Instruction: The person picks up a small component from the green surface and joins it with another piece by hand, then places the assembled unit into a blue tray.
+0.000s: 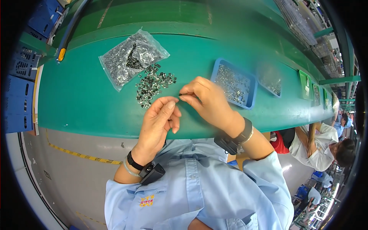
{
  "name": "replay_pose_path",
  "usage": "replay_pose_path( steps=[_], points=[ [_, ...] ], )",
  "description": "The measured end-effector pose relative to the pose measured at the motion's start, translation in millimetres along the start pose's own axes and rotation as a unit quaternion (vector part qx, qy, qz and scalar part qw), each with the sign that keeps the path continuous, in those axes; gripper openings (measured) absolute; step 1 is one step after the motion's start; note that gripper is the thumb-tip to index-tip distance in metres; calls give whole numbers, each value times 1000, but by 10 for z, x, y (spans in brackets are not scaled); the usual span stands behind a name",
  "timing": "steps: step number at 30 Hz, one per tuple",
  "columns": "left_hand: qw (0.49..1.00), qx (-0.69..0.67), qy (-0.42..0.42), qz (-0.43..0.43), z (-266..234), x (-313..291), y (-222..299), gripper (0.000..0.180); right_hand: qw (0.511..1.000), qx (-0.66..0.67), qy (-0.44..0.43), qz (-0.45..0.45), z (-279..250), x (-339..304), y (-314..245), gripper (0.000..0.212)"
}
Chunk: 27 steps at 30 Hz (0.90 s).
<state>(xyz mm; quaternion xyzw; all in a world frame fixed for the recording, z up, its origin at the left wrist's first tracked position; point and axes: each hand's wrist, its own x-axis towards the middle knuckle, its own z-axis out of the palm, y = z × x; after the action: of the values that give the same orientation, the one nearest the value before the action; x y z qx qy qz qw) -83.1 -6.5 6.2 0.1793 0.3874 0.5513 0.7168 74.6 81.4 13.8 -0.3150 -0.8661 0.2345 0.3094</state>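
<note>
My right hand point(205, 100) pinches a tiny dark part point(180, 94) between thumb and forefinger, over the green worktop. Close beside it, my left hand point(158, 117) has its thumb and forefinger pressed together; whatever may be between them is too small to make out. Just beyond my left hand lies a loose pile of small black and silver metal parts point(151, 86). The pile spreads from the mouth of a clear plastic bag point(132, 57) full of similar pieces. To the right of my right hand stands a blue tray point(251, 103) with many small silver parts in it.
A second bluish tray point(278, 93) of small parts stands farther right, then green trays point(305, 85) along the bench. Blue crates point(19, 103) are stacked at the left. A co-worker in a white shirt point(316, 147) sits at the right. The green worktop point(88, 111) ends close to my body.
</note>
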Motion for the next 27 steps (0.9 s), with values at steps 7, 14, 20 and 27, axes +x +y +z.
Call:
replay_pose_path(
  steps=[7,14,20,27],
  points=[
    [999,14,-44,1,251,98,-97,20,998,42,34,-20,-234,-249,-22,18],
    [997,19,-72,-28,457,94,-173,20,994,40,96,-33,-367,-493,33,21],
    [994,91,-56,-18,552,82,-224,21,991,54,121,-25,-409,-602,52,22],
    [989,142,-36,-5,626,65,-254,22,991,23,125,-39,-429,-677,45,21]
  ],
)
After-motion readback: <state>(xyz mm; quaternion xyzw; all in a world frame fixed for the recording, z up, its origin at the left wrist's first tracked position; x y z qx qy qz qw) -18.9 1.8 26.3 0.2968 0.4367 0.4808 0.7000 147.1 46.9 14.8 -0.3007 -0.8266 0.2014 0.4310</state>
